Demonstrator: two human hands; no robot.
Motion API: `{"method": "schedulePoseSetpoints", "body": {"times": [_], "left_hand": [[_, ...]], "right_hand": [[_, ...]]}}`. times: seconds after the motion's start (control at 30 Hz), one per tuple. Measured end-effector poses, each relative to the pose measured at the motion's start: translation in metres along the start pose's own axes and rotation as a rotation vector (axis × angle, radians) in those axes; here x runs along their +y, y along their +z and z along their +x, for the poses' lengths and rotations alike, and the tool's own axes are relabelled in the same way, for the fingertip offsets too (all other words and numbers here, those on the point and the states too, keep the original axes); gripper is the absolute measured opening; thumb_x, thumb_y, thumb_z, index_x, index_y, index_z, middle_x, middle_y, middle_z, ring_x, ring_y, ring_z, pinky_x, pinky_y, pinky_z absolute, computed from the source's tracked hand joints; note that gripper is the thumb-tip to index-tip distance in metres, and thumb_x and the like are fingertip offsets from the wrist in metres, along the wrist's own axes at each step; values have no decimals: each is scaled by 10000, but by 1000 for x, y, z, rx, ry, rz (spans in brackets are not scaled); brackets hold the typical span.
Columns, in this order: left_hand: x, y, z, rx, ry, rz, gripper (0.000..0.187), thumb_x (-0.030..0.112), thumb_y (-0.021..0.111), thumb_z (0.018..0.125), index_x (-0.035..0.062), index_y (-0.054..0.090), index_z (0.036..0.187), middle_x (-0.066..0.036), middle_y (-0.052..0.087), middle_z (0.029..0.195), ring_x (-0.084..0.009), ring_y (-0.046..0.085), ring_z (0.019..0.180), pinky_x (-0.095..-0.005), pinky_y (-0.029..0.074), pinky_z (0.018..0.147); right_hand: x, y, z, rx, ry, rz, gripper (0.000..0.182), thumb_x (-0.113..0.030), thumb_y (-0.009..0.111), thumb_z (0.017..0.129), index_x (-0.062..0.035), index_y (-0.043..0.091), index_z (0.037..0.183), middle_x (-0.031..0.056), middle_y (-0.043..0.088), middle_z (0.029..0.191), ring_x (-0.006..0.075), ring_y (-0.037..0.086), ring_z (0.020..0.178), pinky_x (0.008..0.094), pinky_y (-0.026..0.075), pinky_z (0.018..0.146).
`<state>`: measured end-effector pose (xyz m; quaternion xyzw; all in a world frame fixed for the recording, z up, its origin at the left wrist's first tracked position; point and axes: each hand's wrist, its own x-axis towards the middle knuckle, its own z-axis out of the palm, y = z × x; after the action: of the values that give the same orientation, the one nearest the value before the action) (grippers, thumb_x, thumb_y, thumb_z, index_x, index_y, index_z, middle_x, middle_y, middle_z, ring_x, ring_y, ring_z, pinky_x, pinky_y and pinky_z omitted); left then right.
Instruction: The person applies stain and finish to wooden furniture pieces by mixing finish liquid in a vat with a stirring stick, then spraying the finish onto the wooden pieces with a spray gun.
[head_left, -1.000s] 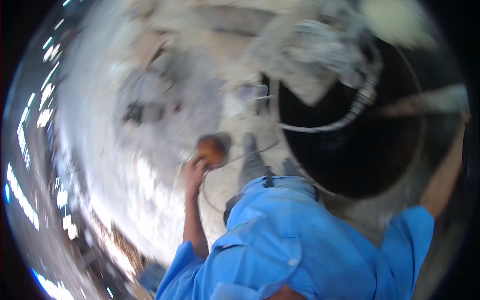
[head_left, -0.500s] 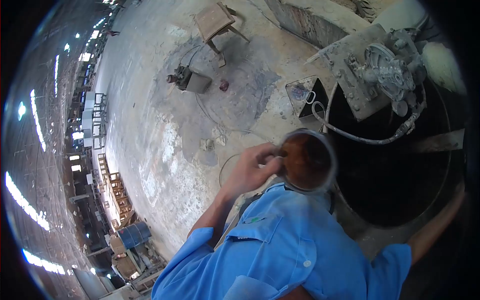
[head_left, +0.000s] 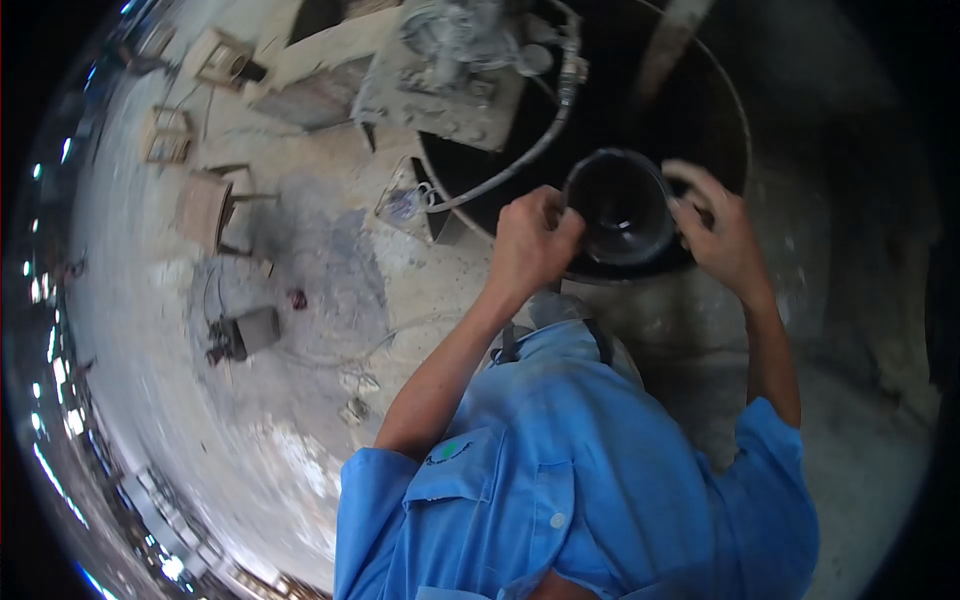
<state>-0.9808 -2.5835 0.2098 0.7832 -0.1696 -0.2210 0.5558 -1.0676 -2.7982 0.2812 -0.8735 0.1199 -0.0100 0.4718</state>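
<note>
A round, dark-rimmed bowl-like vessel [head_left: 622,225] is held above the big dark vat [head_left: 745,130]; its inside looks dark with a small glint. My left hand [head_left: 535,240] is closed on its left rim, thumb and fingers pinching the edge. At the opposite rim is my right hand [head_left: 715,225], its fingers bent round the edge and slightly blurred. What the vessel contains, if anything, I cannot make out.
A grey-caked pump-like machine [head_left: 460,50] sits on a plate at the vat's edge, with a hose [head_left: 510,172] running from it. Beside the vat stands an open tin [head_left: 410,205] with a handle. A wooden stool [head_left: 207,210] and a small motor-like device [head_left: 245,335] are at left.
My view has turned towards the vat. The vessel has moved over it in my left hand. My right hand has come from the far right to the vessel's rim.
</note>
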Motion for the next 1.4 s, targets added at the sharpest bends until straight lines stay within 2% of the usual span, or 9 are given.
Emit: {"method": "schedulePoseSetpoints", "body": {"times": [0.1, 0.13, 0.27, 0.47, 0.57, 0.7, 0.9, 1.0, 1.4], "left_hand": [[4, 7, 9, -36, -30, 53, 196, 99, 578, 857, -91, 628, 865, -168, 693, 739, -149, 664, 630, -282, 517, 598], [-4, 14, 12, 27, -9, 8, 215, 147, 617, 793, -60, 642, 844, -181, 646, 653, -296, 661, 593, -367, 496, 583], [-18, 21, 18, 34, 147, 7, 257, 171, 630, 854, -48, 619, 987, -218, 680, 749, -340, 698, 703, -377, 529, 627], [-49, 14, 17, -1, 125, 443, 263, 179, 636, 882, 6, 609, 1078, -205, 688, 788, -365, 685, 719, -424, 537, 639], [-70, 18, 19, 37, 187, 599, 220, 165, 631, 878, 31, 633, 1052, -186, 678, 772, -376, 666, 690, -466, 520, 614], [-76, 27, 23, 65, 240, 750, 198, 173, 655, 860, 47, 673, 1011, -148, 660, 728, -316, 648, 655, -406, 506, 639], [-68, 33, 34, 7, 100, 801, 200, 117, 676, 819, 13, 685, 990, -161, 696, 835, -306, 676, 726, -381, 524, 714], [-72, 34, 36, -20, 98, 820, 201, 97, 667, 808, 3, 679, 986, -142, 699, 831, -293, 677, 732, -369, 527, 754], [-73, 27, 30, -122, 48, 907, 249, 189, 590, 795, 34, 686, 964, -71, 705, 790, -203, 662, 679, -367, 507, 830]], "right_hand": [[19, 9, 2, -7, 96, 121, 227, -75, 584, 915, 15, 590, 1123, 34, 574, 634, 75, 495, 512, 247, 412, 503], [26, 9, 7, -37, 118, 154, 198, -80, 577, 919, 21, 593, 1089, 38, 576, 635, 75, 499, 504, 250, 417, 494], [70, 3, 40, -55, 173, 120, 85, -88, 578, 898, -19, 530, 909, 2, 528, 601, 76, 512, 448, 238, 380, 406], [161, 10, 124, -402, 437, -221, 70, -50, 584, 855, 6, 552, 884, 80, 569, 619, 171, 610, 470, 282, 427, 365], [224, 40, 161, -547, 448, -490, 203, -19, 608, 817, 14, 619, 1016, 181, 672, 775, 265, 689, 599, 356, 536, 462], [261, 70, 180, -575, 666, -477, 316, -20, 619, 830, 2, 640, 1144, 179, 663, 1125, 298, 692, 942, 377, 602, 719], [379, 136, 191, -578, 814, -414, 352, -48, 655, 833, -76, 636, 1184, 140, 645, 1192, 296, 616, 1132, 441, 506, 964], [443, 183, 175, -382, 697, -505, 318, -115, 682, 781, -98, 652, 1098, 140, 668, 1116, 319, 634, 1077, 452, 507, 926], [547, 260, 166, -472, 719, -518, 294, -110, 597, 828, -129, 642, 1118, 140, 639, 1137, 325, 591, 1122, 449, 479, 946]]}}
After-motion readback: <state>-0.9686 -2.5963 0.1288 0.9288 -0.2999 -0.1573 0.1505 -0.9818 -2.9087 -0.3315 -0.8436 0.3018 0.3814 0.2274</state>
